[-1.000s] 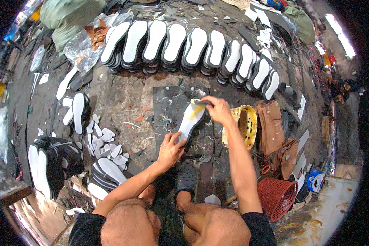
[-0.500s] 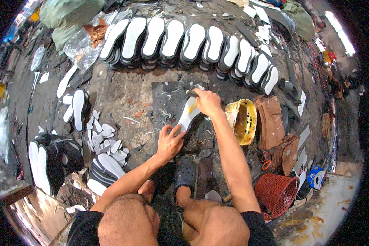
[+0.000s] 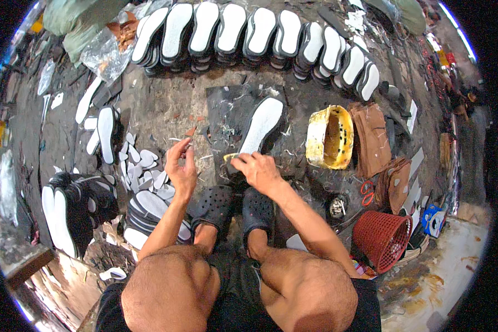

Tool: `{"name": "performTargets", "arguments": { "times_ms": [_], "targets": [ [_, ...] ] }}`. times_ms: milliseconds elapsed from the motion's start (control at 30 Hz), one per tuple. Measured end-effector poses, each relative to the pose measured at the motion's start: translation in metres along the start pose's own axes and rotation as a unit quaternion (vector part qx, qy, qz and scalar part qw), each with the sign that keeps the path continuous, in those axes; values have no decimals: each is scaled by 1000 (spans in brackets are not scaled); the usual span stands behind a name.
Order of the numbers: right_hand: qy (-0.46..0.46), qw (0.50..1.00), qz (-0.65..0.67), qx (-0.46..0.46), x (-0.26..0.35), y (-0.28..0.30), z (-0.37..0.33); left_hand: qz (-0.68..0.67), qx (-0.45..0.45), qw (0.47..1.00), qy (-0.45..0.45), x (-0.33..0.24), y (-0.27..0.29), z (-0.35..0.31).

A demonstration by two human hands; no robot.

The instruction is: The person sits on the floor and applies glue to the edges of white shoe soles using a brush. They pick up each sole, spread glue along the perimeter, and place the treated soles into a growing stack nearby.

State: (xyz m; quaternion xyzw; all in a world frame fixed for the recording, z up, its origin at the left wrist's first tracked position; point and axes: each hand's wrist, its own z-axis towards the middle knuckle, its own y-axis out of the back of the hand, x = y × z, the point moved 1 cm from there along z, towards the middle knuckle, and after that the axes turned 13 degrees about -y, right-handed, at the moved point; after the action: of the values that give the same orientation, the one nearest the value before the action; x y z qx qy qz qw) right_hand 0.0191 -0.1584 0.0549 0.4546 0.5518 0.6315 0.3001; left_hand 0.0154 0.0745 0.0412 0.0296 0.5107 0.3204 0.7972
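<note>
A white-topped shoe sole (image 3: 264, 126) with a dark edge lies on a black sheet (image 3: 222, 113) in front of me, its narrow end toward my feet. My right hand (image 3: 257, 170) is closed over that near end. From its fingers sticks a small spreader (image 3: 230, 157) with a yellow, glue-smeared tip; the rest of it is hidden. My left hand (image 3: 181, 170) is raised off the sole, left of the sheet, fingers loosely curved and apart, with nothing clear between them. Right of the sheet stands a yellow-smeared tub (image 3: 315, 138) with dark spots inside.
Stacks of white-topped soles (image 3: 231, 30) form an arc at the back. Small white pieces (image 3: 146, 166) and more soles (image 3: 61, 218) lie at left. At right are brown sheets (image 3: 371, 135), orange-handled scissors (image 3: 367, 193) and a red basket (image 3: 377, 238). My clogs (image 3: 213, 207) are close in front.
My right hand has come from the sole's far end to its near end with the spreader. My left hand has let go and moved left. The yellow streak no longer shows on the sole.
</note>
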Motion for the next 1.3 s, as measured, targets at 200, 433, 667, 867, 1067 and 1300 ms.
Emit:
{"name": "performTargets", "arguments": {
  "times_ms": [200, 433, 667, 867, 1067, 1300],
  "targets": [
    [-169, 903, 392, -54, -9, 78, -23, -47, 78, 995, 31, 3, -29, -19],
    [-282, 807, 398, -332, -88, 159, -30, 49, 366, 928, -52, -48, -98, -22],
    [-329, 783, 410, -332, -104, 122, -52, -28, 165, 983, -72, -18, -105, 94],
    [-312, 777, 442, -322, -87, 122, -33, 265, 124, 951, -96, 21, -131, 278],
    [-322, 769, 475, -280, -92, 131, -23, 109, 52, 969, -217, -7, -123, 161],
    [-213, 907, 329, -154, -120, 94, 63, 25, 307, 947, -89, -40, -91, -58]
  ]
}}
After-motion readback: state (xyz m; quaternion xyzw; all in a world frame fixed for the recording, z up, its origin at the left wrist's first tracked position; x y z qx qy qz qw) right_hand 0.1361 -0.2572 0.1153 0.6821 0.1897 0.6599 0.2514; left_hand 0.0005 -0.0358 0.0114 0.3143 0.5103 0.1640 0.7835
